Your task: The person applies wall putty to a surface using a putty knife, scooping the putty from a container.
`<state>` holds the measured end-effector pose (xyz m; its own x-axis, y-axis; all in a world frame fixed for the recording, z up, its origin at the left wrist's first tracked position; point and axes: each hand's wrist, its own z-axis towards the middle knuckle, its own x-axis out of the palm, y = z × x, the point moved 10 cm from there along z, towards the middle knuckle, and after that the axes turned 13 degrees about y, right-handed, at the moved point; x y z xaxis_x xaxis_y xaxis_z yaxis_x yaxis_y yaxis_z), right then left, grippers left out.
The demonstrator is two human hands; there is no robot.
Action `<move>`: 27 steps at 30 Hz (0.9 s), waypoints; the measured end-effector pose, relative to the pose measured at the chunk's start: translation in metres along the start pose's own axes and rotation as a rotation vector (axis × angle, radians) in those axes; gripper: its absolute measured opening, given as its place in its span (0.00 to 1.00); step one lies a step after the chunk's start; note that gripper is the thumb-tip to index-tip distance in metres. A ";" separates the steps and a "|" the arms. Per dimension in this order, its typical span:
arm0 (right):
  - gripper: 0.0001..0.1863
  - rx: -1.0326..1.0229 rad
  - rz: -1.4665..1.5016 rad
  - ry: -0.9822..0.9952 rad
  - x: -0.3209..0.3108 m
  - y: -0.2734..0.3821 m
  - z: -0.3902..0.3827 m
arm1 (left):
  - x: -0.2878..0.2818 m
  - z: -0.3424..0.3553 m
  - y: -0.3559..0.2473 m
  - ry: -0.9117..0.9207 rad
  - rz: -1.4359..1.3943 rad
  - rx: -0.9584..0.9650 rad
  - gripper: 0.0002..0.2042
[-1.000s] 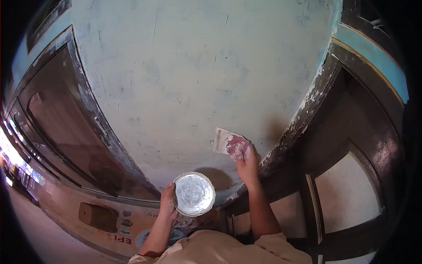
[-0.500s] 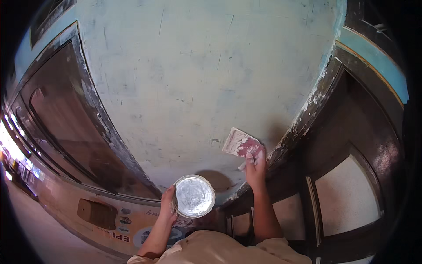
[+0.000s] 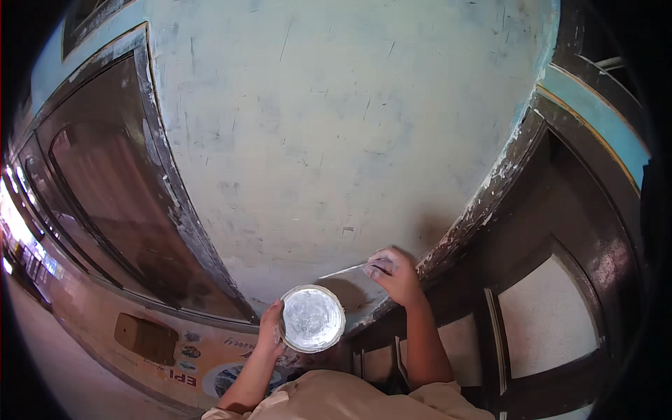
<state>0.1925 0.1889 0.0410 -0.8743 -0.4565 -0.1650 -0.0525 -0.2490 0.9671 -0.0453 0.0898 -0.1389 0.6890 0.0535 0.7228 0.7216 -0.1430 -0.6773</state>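
Observation:
My left hand (image 3: pixel 271 327) is closed on the side of a round tub (image 3: pixel 313 318), its thumb at the rim. White and grey smears coat the inside of the tub. To the right, my right hand (image 3: pixel 397 275) grips a flat putty spreader (image 3: pixel 348 271), now seen almost edge-on, its blade pointing left above the tub. Between spreader and tub there is a gap. Behind both hands stands a pale, patchy wall (image 3: pixel 336 154) with dark scratches; whether the blade touches it, I cannot tell.
A dark wooden door (image 3: pixel 105 175) in a paint-smeared frame (image 3: pixel 183 210) stands on the left. On the right is another dark frame (image 3: pixel 483 196) with pale panels (image 3: pixel 549 318). A brown box-like object (image 3: pixel 145 339) and a printed sheet (image 3: pixel 203 364) lie low on the left.
My right hand has lowered slightly and turned the spreader from showing its broad red face to edge-on, nearer the tub. The tub has shifted slightly down.

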 end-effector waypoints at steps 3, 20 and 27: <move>0.09 -0.007 -0.585 -0.011 0.002 0.027 0.010 | -0.005 -0.001 0.002 0.011 -0.026 -0.018 0.18; 0.11 -0.223 -1.220 -0.409 -0.027 0.122 0.019 | -0.022 -0.003 -0.015 -0.044 -0.019 0.058 0.18; 0.11 -0.128 -0.987 -0.213 -0.025 0.092 0.005 | -0.025 0.001 -0.009 -0.037 -0.032 0.050 0.18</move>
<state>0.2070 0.1814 0.1351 -0.5372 0.1607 -0.8280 -0.7556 -0.5278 0.3878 -0.0693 0.0907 -0.1513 0.6668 0.0940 0.7393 0.7453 -0.0912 -0.6605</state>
